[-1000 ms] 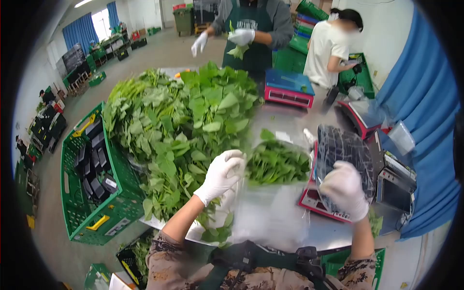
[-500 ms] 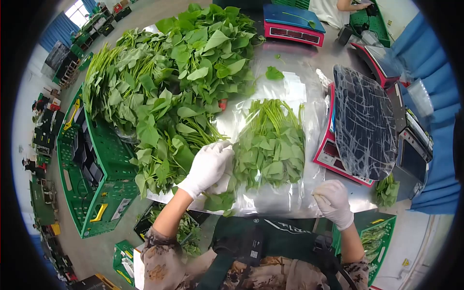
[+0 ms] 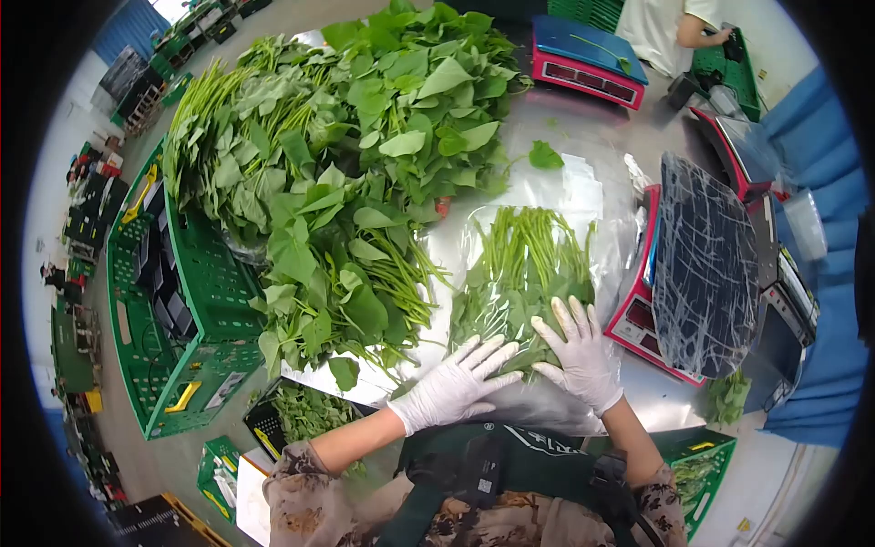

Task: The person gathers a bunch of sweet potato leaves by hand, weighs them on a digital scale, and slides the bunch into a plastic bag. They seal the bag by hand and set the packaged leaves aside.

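In the head view a clear plastic bag of leafy greens (image 3: 524, 251) lies flat on the metal table, stems pointing away from me. My left hand (image 3: 456, 385), in a white glove, rests on the near left part of the bag with its fingers spread. On the near right part lies my right hand (image 3: 581, 356), also gloved, fingers apart and pressed onto the plastic over the leaves. A large heap of loose leafy greens (image 3: 374, 137) rises just left of and beyond the bag.
A plastic-wrapped scale (image 3: 706, 264) stands right of the bag, and a blue-topped scale (image 3: 588, 59) at the back. A green crate (image 3: 223, 319) borders the table's left side. One loose leaf (image 3: 545, 156) lies beyond the bag. A co-worker (image 3: 661, 32) stands at the far right.
My left hand has left the near edge of the loose heap and moved right onto the bag. My right hand has opened and moved left onto it. The camera view has shifted slightly.
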The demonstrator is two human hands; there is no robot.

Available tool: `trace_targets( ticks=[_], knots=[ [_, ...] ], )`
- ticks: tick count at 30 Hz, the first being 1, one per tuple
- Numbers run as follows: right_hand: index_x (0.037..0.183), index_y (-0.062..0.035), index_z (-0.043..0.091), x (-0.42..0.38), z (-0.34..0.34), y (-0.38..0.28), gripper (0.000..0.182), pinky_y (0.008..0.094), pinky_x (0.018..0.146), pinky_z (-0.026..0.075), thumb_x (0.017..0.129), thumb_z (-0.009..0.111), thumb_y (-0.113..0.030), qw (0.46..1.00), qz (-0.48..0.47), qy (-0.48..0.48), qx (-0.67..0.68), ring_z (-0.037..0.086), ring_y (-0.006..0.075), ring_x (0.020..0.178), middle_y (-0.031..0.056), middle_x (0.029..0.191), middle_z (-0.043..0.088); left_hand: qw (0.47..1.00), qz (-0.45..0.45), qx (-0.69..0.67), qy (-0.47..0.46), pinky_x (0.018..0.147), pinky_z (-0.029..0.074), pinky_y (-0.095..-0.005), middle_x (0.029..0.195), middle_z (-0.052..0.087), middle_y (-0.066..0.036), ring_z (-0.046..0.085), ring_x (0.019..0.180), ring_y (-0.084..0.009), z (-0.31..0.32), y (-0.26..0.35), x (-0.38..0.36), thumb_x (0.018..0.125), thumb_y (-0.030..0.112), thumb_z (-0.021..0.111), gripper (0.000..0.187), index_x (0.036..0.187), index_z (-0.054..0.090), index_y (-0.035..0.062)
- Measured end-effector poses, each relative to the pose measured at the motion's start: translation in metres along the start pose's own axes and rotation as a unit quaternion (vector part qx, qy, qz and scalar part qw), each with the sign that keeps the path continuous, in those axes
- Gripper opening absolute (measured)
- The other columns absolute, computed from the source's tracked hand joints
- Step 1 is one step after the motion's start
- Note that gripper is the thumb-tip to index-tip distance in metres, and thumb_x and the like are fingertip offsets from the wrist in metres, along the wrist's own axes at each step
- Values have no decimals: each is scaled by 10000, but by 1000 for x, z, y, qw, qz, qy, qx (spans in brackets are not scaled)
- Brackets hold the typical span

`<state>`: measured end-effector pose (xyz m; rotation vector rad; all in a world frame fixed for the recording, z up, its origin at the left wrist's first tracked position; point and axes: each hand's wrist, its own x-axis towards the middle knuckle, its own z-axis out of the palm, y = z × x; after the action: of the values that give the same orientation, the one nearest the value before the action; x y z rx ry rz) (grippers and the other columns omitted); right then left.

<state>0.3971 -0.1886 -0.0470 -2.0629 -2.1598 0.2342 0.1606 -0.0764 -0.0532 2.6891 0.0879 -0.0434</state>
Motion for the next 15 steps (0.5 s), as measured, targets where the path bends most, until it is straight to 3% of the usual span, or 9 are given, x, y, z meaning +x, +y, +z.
trace_targets(
  ticks=[7, 10, 15],
  knots=[
    [1412, -256, 472, -5, 20, 12, 674, 579, 1146, 174, 811, 649, -504, 1000, -7, 11, 9, 261, 405, 1386, 156, 1510, 315, 1000, 6, 7, -13, 1155, 240, -487, 1556, 253, -153, 269, 1426, -341, 11, -6, 3, 858, 401, 625, 656, 1447, 425, 190],
    [1410, -254, 473, -5, 23, 12, 674, 576, 1148, 172, 811, 650, -506, 1000, -9, 18, 9, 250, 403, 1394, 156, 1518, 304, 1000, 7, -22, 2, 1159, 234, -477, 1549, 258, -170, 250, 1434, -336, 8, -5, 3, 819, 315, 668, 654, 1414, 462, 139],
    [1409, -236, 475, -6, 20, 11, 671, 560, 1154, 170, 823, 627, -527, 1000, -10, 21, -3, 239, 401, 1405, 162, 1527, 292, 999, 4, -2, 34, 1147, 264, -474, 1535, 287, -173, 296, 1412, -343, 9, -2, -1, 831, 260, 651, 662, 1447, 417, 189]
  ],
)
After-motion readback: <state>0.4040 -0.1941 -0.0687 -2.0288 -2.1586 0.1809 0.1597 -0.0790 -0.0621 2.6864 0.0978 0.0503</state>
